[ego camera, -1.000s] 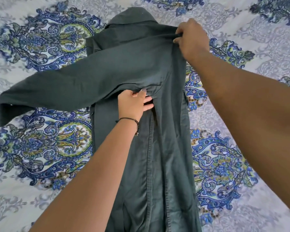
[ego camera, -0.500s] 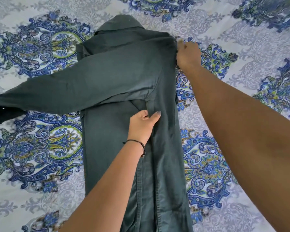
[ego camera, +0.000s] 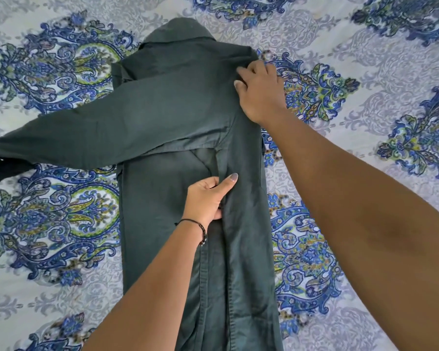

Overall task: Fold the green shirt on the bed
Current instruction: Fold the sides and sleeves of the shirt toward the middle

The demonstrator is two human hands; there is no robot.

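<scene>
The bed (ego camera: 365, 59) fills the whole view, covered in a pale spread with blue and green paisley, a broad flat surface that suits laying a garment out. On it, running from the far middle toward the near edge, lies the green shirt (ego camera: 162, 224), collar at the far end and hem passing out of sight at the near edge. Its right side is turned in over the body, leaving a straight lengthwise edge on the right. One sleeve (ego camera: 86, 133) crosses the body and stretches out to the left, its cuff lying on the spread, likely placed there so it can be turned back down along the body next.

The right hand (ego camera: 260, 92) rests at the far right shoulder, fingers curled and pressed into the cloth; whether it pinches the fabric or only pins it I cannot tell. It seems to anchor the top of the fold. The left hand (ego camera: 207, 198) sits at mid-body, thumb stretched along the inner fold and fingers tucked beneath the layer, gripping that edge, probably to pull the fold straight. A thin dark bracelet (ego camera: 200, 230) circles the left wrist
</scene>
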